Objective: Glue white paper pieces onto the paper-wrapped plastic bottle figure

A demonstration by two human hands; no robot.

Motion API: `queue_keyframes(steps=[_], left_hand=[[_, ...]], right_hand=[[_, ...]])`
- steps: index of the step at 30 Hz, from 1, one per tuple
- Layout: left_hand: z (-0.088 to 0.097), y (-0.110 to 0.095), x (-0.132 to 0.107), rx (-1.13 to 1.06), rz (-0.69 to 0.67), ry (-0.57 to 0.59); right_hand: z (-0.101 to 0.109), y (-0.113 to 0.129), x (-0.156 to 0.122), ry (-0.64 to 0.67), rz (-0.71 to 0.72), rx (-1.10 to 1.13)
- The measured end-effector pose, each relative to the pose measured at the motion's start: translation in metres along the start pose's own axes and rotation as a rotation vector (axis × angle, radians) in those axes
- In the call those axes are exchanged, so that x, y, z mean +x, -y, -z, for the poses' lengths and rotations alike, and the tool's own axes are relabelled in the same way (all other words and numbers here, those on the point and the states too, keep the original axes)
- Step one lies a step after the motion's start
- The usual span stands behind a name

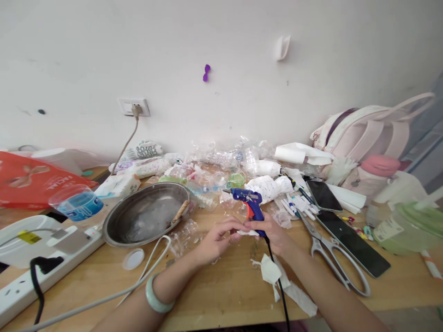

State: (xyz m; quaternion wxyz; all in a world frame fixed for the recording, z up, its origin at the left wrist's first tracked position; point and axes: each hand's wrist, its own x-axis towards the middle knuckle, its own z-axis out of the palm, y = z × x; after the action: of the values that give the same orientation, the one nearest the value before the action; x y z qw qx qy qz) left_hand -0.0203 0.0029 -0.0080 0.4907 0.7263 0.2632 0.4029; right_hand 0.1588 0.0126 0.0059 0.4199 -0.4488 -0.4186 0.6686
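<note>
Standing upright above counter (221,295), blue hot glue gun (249,202) is gripped at handle by right hand (277,236), fingers clamped round it. White scrap (248,233) is pinched between left hand (215,240) fingers. Gun judged light, rigid; nozzle (227,190) likely hot, best avoided.

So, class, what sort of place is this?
Probably a home craft desk: a blue glue gun in the right hand, scissors, a power strip, and plastic and paper scraps littering the wooden table.
</note>
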Motion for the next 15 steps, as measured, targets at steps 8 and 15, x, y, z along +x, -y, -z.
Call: queue_keyframes(steps=[8, 15], left_hand=[[0.0005, -0.0054, 0.0018, 0.033, -0.023, -0.004], [-0.0006, -0.0069, 0.0034, -0.081, 0.04, -0.016]], right_hand=[[-0.0033, 0.0018, -0.0016, 0.045, -0.01, -0.018], [-0.0014, 0.0002, -0.0016, 0.05, -0.018, -0.028]])
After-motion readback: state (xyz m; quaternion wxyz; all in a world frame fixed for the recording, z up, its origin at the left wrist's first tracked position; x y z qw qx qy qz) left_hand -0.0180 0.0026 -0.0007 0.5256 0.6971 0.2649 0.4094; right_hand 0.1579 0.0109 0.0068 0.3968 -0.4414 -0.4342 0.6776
